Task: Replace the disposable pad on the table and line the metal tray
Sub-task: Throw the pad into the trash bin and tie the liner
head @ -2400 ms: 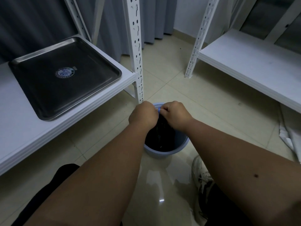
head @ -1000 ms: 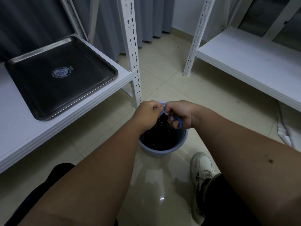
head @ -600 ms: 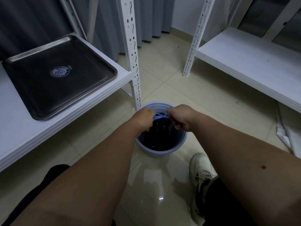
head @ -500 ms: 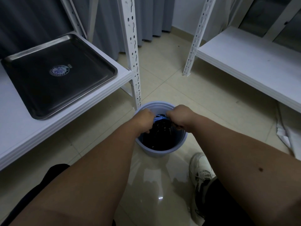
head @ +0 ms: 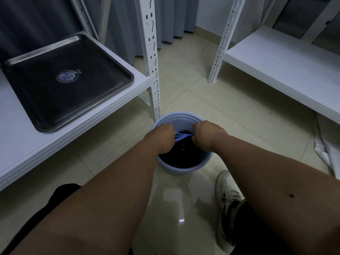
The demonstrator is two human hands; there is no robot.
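Note:
A bare metal tray with a round sticker in its middle lies on the white shelf table at the left. On the floor below stands a pale blue bin lined with a black bag. My left hand and my right hand are both inside the bin's mouth, each clenched on one end of a blue drawstring of the bag, which stretches taut between them. No disposable pad lies on the table.
A white perforated shelf post rises just behind the bin. A second white shelf stands at the right, with white sheeting on the floor beneath it. My white shoe rests beside the bin. Grey curtains hang at the back.
My hands have dropped from above the bin down into its mouth and drawn apart, and the blue drawstring now stretches tight between them.

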